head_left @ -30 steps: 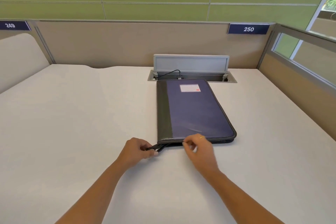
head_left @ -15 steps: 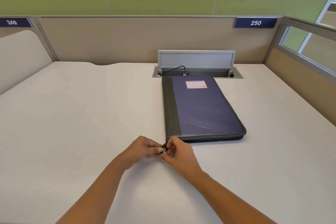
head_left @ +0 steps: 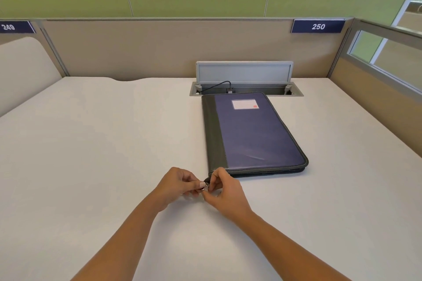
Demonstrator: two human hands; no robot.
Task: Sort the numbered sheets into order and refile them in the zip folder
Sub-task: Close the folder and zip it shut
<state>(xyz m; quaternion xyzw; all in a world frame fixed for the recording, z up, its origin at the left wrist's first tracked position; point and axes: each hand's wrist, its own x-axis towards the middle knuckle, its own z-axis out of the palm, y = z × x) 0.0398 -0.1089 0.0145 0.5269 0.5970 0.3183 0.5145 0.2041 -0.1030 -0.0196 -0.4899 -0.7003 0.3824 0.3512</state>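
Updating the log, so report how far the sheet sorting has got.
Nothing looks done: the zip folder lies closed on the desk, no sheets in view. In hand: the left hand and right hand pinch the zip pull at its near left corner. Remaining: unzip, sort the sheets, refile.

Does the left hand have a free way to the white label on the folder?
Probably yes: the label lies uncovered on the zip folder, nothing between. But the left hand must first release the zip pull.

I count one zip folder (head_left: 258,134), one label (head_left: 245,104) on its cover, two hands, left hand (head_left: 180,183) and right hand (head_left: 228,194), two far number plates (head_left: 17,27) (head_left: 317,26), one cable hatch (head_left: 244,73).
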